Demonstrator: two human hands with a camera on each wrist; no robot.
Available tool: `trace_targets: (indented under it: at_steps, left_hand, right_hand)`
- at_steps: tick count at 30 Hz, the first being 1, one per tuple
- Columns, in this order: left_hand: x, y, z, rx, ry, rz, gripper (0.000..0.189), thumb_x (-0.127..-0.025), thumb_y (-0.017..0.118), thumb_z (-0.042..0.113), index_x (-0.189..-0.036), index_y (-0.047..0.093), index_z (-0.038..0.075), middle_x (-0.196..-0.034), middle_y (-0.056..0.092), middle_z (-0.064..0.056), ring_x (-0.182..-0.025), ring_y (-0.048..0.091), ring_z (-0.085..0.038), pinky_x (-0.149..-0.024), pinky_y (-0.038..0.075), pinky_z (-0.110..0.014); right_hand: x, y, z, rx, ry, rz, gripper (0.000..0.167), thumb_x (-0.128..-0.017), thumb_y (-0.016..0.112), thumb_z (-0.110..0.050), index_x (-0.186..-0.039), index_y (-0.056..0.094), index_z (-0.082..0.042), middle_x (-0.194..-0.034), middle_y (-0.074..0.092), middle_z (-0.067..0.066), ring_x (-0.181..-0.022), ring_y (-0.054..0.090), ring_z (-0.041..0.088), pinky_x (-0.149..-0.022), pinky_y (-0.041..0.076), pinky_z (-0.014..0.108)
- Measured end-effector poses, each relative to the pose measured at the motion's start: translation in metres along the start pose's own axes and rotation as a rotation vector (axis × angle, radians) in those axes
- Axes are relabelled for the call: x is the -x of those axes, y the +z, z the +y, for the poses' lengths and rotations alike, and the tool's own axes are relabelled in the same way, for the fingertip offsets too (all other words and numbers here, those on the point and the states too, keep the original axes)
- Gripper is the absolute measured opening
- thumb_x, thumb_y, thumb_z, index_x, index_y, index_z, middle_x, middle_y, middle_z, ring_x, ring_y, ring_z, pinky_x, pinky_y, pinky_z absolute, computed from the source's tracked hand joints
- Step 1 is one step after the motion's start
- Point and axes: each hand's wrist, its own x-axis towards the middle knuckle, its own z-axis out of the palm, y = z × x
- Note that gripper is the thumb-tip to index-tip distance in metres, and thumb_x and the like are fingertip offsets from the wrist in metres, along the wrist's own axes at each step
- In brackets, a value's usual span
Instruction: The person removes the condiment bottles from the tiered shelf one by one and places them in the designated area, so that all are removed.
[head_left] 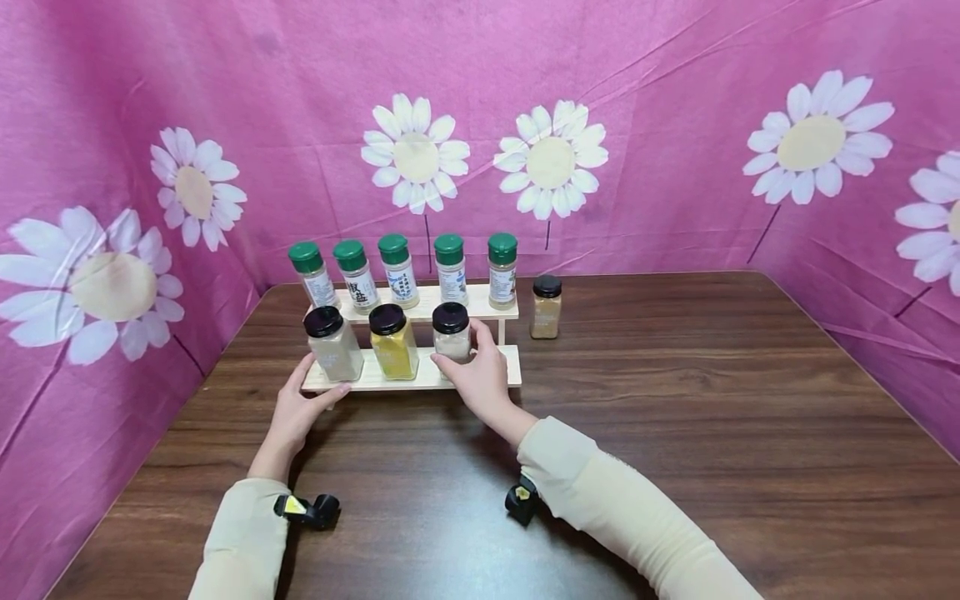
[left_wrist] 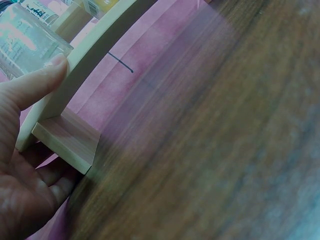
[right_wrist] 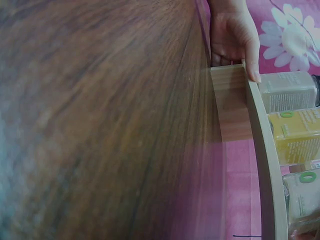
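A two-tier wooden spice rack point(head_left: 512, 367) stands on the table, spice jars on both tiers. My left hand point(head_left: 295, 410) grips the left end of its lower shelf, thumb on the front edge, as the left wrist view shows close up. My right hand point(head_left: 483, 377) holds a black-lidded spice jar of pale powder point(head_left: 451, 340) between thumb and fingers, at the right part of the lower shelf. Left of it on that shelf are a jar of yellow powder point(head_left: 395, 350) and a jar of pale beige powder point(head_left: 337, 354), the latter right beside my left thumb.
Several green-capped shaker bottles point(head_left: 402, 279) line the upper tier. Another black-lidded jar of brown powder point(head_left: 546, 308) stands on the dark wood table point(head_left: 675, 400), right of the rack. A pink flowered cloth point(head_left: 675, 225) hangs behind and at both sides.
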Motion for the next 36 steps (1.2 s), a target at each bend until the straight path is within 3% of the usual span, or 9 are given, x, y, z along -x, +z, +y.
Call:
trace_targets:
  at_steps: [21, 36]
  left_hand:
    - [0.0, 0.0, -0.002, 0.015, 0.001, 0.004, 0.081, -0.071, 0.071, 0.013, -0.136, 0.023, 0.006, -0.136, 0.024, -0.017, -0.122, 0.016, -0.027, -0.099, 0.012, -0.042]
    - [0.0, -0.001, -0.001, 0.006, 0.003, -0.002, 0.081, -0.071, 0.071, 0.014, -0.136, 0.023, 0.006, -0.136, 0.022, -0.018, -0.123, 0.014, -0.028, -0.099, 0.011, -0.043]
  right_hand:
    - [0.006, -0.013, -0.012, -0.143, 0.034, -0.048, 0.054, -0.061, 0.076, -0.006, -0.11, 0.052, -0.002, -0.099, 0.059, 0.011, -0.093, 0.053, 0.02, -0.074, 0.046, 0.028]
    - [0.009, -0.038, -0.011, -0.096, 0.042, -0.036, 0.056, -0.059, 0.078, -0.007, -0.11, 0.054, -0.004, -0.1, 0.06, 0.01, -0.094, 0.054, 0.019, -0.073, 0.046, 0.032]
